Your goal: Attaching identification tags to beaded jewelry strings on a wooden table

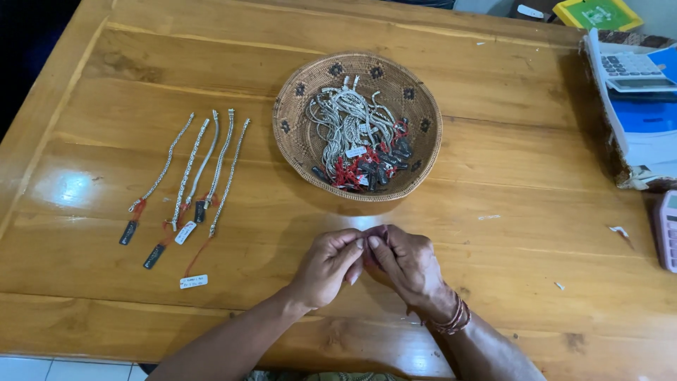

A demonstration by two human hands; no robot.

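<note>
A small jewellery shop or craft workroom

A broad wooden worktop [493, 183] carries a woven basket [296, 134] heaped with silver chain bracelets bearing red strings and price tags. Five more tagged bracelets [201, 166] lie in a neat row beside it. Calculators [631, 70] and a stack of papers [645, 127] sit at the right edge, suggesting pricing work.

Glossy varnished wooden table [493, 141]; rough woven basket [423, 152]; bracelets [204, 162] seemingly silvery metal.
</note>
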